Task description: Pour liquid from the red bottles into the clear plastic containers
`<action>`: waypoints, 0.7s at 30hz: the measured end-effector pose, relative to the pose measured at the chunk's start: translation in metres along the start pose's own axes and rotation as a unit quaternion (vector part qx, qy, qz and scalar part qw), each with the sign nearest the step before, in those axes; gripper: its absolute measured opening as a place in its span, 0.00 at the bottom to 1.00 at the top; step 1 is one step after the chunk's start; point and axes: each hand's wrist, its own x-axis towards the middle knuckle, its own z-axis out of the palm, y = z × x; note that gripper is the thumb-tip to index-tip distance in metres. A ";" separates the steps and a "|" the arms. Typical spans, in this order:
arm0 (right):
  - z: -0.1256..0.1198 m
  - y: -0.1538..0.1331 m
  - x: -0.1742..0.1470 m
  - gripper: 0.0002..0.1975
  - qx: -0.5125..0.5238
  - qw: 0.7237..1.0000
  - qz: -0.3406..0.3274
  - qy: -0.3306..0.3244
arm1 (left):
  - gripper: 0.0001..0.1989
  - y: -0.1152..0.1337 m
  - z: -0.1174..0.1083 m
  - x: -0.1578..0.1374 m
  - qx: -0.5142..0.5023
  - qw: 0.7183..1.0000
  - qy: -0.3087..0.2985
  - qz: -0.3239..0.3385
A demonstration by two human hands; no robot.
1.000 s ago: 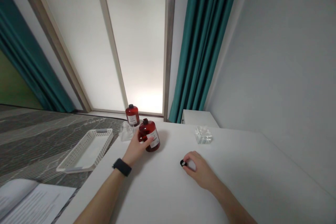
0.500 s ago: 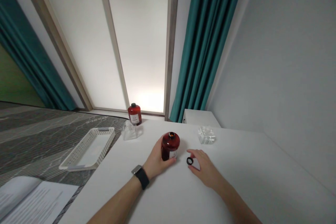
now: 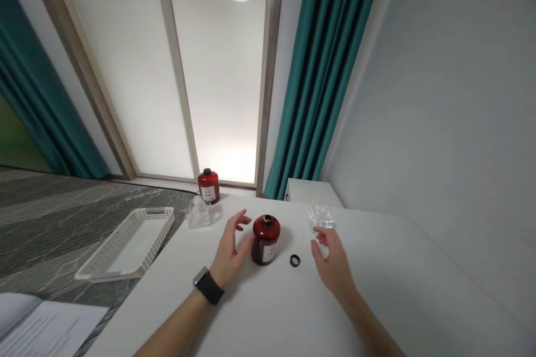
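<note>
A dark red-brown bottle [image 3: 266,240] with a pale label and an uncapped neck stands upright on the white table. My left hand [image 3: 231,246], a watch on its wrist, is just left of it with fingers spread and holds nothing; whether the thumb still touches the glass I cannot tell. A black ring-shaped cap [image 3: 295,260] lies on the table to the bottle's right. Beyond the cap, my right hand [image 3: 332,261] is open and empty, its fingertips near a clear, faceted transparent object [image 3: 321,217].
At the table's [image 3: 259,312] far left corner stand a second red bottle [image 3: 208,186] with a black cap and a clear transparent piece [image 3: 200,213]. A white perforated basket [image 3: 129,245] and an open book [image 3: 54,321] lie left. Behind is a white cabinet [image 3: 314,193].
My right hand has let go of the black cap, leaving it on the table, and moved right. My left hand has released the bottle and opened to its left.
</note>
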 end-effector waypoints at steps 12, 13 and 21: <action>0.038 0.050 0.044 0.36 -0.047 0.974 0.141 0.171 | 0.12 0.014 0.008 -0.006 0.132 0.985 0.015 0.112; 0.040 0.053 0.045 0.36 -0.042 0.975 0.144 0.165 | 0.13 0.014 0.008 -0.006 0.131 0.985 0.011 0.113; 0.023 0.055 0.036 0.38 0.031 0.990 0.112 0.085 | 0.16 0.005 0.013 -0.002 0.125 0.989 -0.015 0.076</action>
